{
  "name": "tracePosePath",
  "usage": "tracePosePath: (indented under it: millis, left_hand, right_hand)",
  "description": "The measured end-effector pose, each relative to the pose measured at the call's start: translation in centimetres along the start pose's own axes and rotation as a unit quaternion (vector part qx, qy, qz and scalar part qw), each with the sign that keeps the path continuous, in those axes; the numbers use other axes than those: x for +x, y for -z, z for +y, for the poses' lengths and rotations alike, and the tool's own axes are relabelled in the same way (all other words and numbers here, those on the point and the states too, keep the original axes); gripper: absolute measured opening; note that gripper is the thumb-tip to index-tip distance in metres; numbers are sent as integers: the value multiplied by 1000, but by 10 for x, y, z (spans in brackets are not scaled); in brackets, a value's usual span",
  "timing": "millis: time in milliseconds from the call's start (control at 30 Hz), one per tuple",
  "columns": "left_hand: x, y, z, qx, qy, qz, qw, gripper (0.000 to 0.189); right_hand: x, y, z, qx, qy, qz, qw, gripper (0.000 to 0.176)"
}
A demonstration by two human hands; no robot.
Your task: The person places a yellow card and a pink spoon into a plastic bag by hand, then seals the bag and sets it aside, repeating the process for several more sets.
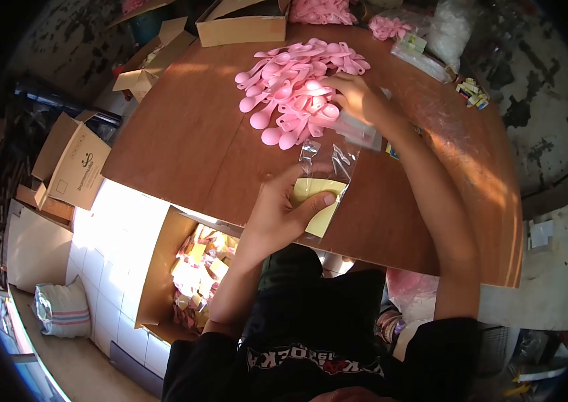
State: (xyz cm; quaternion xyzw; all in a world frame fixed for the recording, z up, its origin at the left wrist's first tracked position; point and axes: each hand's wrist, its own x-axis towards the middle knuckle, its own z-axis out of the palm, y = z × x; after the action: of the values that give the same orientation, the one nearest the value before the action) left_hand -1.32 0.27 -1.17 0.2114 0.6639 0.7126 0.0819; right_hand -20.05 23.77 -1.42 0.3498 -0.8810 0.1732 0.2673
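Observation:
My left hand (280, 211) is closed around a clear plastic bag (327, 155) with a yellow card (321, 187) in it, thumb pressed on the front. The bag's upper end points away from me, towards a heap of pink plastic measuring spoons (290, 94) on the table. At the right side of this heap is my right hand (357, 97), its fingers curled in against the spoons. Its fingertips are partly hidden, so whatever they pinch cannot be made out. Below my right wrist lies a stack of clear plastic bags (362, 134).
The brown wooden table (197, 127) has a curved far edge. Along its back stand an open cardboard box (240, 30), more pink pieces (324, 12) and small coloured packets (473, 94). A carton of filled packets (200, 275) stands below the near edge, left of my lap.

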Motion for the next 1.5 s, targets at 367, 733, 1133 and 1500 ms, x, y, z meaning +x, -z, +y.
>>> tracePosePath:
  millis: [367, 733, 1133, 1500]
  left_hand:
    - [5, 10, 0, 39, -6, -2, 999, 39]
    - [20, -3, -1, 17, 20, -42, 999, 39]
    - [27, -16, -11, 53, -29, -76, 995, 38]
    - [24, -21, 6, 83, -29, -79, 993, 46]
  right_hand:
    - [18, 46, -12, 398, -173, 11, 901, 22]
    - [-53, 153, -84, 516, -248, 208, 793, 27]
    - [-62, 137, -105, 446, -301, 103, 837, 26]
    - [-69, 131, -145, 427, -298, 58, 852, 17]
